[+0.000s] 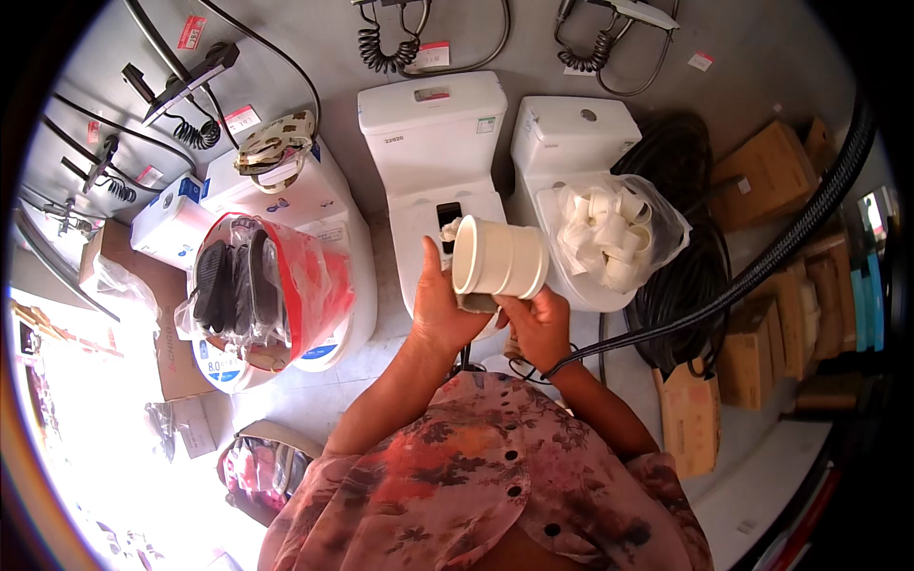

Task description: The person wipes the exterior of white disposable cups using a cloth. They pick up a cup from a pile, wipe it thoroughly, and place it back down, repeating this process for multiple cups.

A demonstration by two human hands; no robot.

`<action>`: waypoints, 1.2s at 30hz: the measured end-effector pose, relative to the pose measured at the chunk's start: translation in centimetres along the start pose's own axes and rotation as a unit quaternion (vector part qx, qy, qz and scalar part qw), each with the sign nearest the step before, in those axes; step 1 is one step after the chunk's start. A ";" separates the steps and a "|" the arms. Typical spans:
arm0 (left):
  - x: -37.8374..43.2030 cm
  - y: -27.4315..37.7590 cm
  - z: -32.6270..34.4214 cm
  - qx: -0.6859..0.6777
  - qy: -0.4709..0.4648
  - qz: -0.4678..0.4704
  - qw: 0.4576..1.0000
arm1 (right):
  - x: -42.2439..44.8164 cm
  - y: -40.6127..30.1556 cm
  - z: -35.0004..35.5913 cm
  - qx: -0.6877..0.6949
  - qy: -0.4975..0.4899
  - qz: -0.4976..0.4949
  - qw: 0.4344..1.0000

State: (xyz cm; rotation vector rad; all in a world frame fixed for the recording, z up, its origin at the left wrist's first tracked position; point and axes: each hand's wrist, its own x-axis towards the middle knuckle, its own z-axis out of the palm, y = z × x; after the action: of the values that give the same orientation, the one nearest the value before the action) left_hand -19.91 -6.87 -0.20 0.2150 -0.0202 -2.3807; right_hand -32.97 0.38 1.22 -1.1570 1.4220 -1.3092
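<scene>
A cream plastic pipe coupling (pixel 503 257) with raised rings lies tilted between my two hands, its open end facing left. My left hand (pixel 441 307) supports it from below and the left, thumb raised beside the rim. With bent fingers my right hand (pixel 539 321) grips the lower right part. A greyish piece (pixel 477 302), perhaps cloth, shows under the coupling between the hands. Past my left fingertips is a small whitish clump (pixel 450 230); I cannot tell what it is. Behind it, a dark phone (pixel 449 214) rests on the closed lid of the middle white toilet (pixel 421 235).
A clear bag of white pipe fittings (pixel 607 228) sits on the right toilet (pixel 571 143). To the left, a red-and-clear bag (pixel 314 271) holds dark slippers (pixel 232 285). Black hose coils (pixel 671 300) and cardboard boxes (pixel 757 350) stand at right. A braided black cord (pixel 714 303) crosses near my right wrist.
</scene>
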 end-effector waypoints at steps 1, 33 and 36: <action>-0.4 -0.1 0.5 -0.015 0.014 0.027 0.999 | 0.1 0.6 1.0 0.004 0.013 -0.064 0.998; -5.1 -0.5 -0.9 0.226 0.071 0.187 0.953 | -0.9 0.8 4.6 -0.206 -0.045 -0.286 0.935; -5.7 0.7 -1.1 0.254 0.003 0.122 0.960 | -1.5 -1.0 2.7 0.324 -0.193 0.110 0.920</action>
State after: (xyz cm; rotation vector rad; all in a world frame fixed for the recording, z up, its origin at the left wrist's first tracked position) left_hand -15.16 -3.47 -0.41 0.4343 -0.6240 -2.0876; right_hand -29.96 1.32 1.96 -0.7218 0.7136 -1.1766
